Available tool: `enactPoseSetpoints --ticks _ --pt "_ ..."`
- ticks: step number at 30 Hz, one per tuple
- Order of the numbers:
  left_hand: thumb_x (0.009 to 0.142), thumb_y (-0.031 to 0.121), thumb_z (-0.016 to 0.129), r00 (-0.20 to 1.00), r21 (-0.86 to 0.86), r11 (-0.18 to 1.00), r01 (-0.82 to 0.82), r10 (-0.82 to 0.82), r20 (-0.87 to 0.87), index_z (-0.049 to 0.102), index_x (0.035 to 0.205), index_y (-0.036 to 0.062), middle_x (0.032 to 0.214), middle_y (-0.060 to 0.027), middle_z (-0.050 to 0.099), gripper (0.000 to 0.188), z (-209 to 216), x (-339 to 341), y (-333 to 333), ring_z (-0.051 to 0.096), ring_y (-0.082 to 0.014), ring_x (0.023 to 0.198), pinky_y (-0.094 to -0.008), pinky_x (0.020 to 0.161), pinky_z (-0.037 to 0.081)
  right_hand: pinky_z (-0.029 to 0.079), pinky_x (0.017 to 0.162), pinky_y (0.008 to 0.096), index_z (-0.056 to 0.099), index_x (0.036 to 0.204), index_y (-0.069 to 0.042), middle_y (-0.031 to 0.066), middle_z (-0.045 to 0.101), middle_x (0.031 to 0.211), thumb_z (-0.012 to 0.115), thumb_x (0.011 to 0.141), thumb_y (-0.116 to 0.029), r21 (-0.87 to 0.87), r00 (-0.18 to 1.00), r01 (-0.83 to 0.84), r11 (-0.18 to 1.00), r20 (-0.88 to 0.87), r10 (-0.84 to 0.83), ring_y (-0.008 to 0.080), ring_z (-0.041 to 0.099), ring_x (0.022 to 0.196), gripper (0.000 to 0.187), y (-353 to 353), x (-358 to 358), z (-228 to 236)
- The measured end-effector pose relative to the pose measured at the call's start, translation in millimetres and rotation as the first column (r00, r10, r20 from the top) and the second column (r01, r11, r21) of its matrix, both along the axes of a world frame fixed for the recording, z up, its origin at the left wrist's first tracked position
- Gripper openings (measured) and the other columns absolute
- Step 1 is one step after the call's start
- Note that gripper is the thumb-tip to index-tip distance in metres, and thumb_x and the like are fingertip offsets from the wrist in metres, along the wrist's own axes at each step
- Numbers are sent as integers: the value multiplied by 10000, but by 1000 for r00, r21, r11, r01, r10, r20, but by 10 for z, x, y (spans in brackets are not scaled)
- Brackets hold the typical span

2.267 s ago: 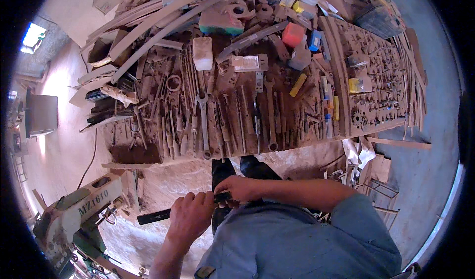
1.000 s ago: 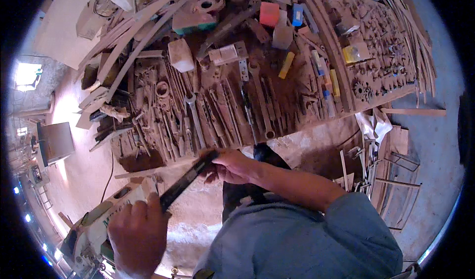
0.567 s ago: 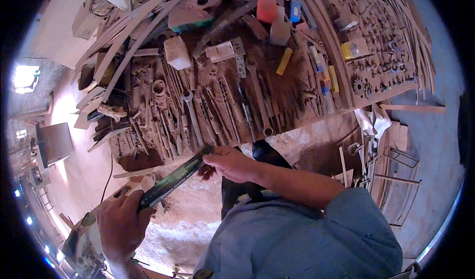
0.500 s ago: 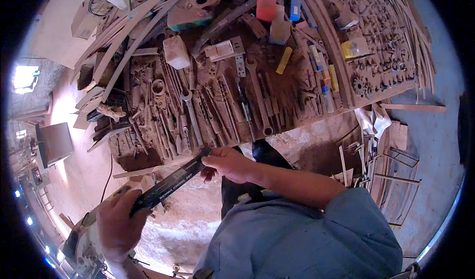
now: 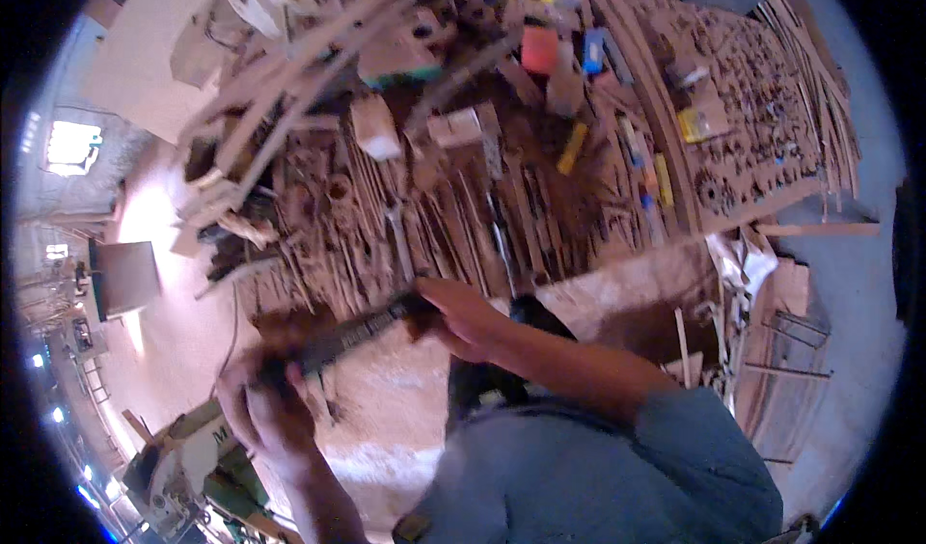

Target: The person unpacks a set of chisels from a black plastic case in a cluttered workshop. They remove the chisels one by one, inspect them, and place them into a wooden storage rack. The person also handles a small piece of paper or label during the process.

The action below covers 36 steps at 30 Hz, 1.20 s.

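Observation:
A long, narrow black box [image 5: 355, 337] spans the space between my two hands, in front of the bench's near edge. My left hand [image 5: 270, 404] is closed round its lower left end. At the upper right end, my right hand [image 5: 461, 320] grips it between thumb and fingers. The box tilts upward toward the right and is smeared by motion; whether anything is inside it cannot be seen. Just beyond it, several long hand tools [image 5: 453, 221] lie side by side on the dusty bench [image 5: 617, 269], with a wrench [image 5: 397, 235] among them.
Long curved wooden strips [image 5: 289, 91] cross the bench's far left. A red block [image 5: 540, 50], a blue box [image 5: 592, 52] and a yellow piece [image 5: 572, 149] lie toward the back. Many small dusty parts [image 5: 743, 91] cover the right side. A green-and-white machine [image 5: 198, 462] stands at lower left.
The view has shifted, so the bench appears further right and lower. Both hands still hold the black box, which now lies at a flatter slant. My left hand has moved slightly right.

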State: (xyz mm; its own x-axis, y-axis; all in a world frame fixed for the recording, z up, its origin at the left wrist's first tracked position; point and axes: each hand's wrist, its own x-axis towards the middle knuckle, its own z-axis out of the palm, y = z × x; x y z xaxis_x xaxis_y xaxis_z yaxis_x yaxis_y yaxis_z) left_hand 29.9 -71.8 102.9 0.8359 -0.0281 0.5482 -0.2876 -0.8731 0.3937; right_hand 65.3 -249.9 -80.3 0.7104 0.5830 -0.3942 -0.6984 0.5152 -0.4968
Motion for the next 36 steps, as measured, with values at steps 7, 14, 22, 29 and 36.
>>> enactPoseSetpoints --ticks 7,14,22,29,36 --pt "954 284 532 982 -883 459 -102 -93 -162 517 1088 49 1062 -185 638 271 -25 -172 218 625 -278 975 -420 889 493 477 426 312 575 964 -12 140 651 744 403 1004 -327 -107 996 -25 994 80 34 184 595 538 361 -321 149 478" --pt "949 76 515 900 -139 946 -293 224 -374 551 967 46 919 -126 592 50 -85 57 487 591 -287 826 -414 811 523 538 624 366 553 1018 21 123 644 765 532 961 -222 -6 999 -13 1000 31 14 218 641 660 251 -227 295 549" --pt "761 -32 693 618 -659 613 -436 -329 -714 572 1141 -18 1001 -90 646 400 -917 -888 789 615 -172 930 -307 849 502 479 648 307 582 1033 36 83 611 853 575 916 -83 -512 728 -81 855 556 401 131 589 722 167 -379 302 682" --pt "893 30 592 632 -817 383 -430 -519 -576 479 1284 -14 1055 -57 618 410 -917 -748 -245 563 -124 911 -276 821 470 497 700 373 595 1075 37 181 622 903 659 842 -60 -578 384 137 804 779 495 302 641 812 261 -202 -5 886" --pt "932 67 520 651 -871 82 -485 -631 -422 505 1242 -9 1039 -86 635 319 -1029 -916 -227 583 -135 862 -276 785 482 491 712 395 608 1001 0 176 618 886 644 840 -73 -534 507 31 845 737 447 345 625 814 181 -239 -85 776"
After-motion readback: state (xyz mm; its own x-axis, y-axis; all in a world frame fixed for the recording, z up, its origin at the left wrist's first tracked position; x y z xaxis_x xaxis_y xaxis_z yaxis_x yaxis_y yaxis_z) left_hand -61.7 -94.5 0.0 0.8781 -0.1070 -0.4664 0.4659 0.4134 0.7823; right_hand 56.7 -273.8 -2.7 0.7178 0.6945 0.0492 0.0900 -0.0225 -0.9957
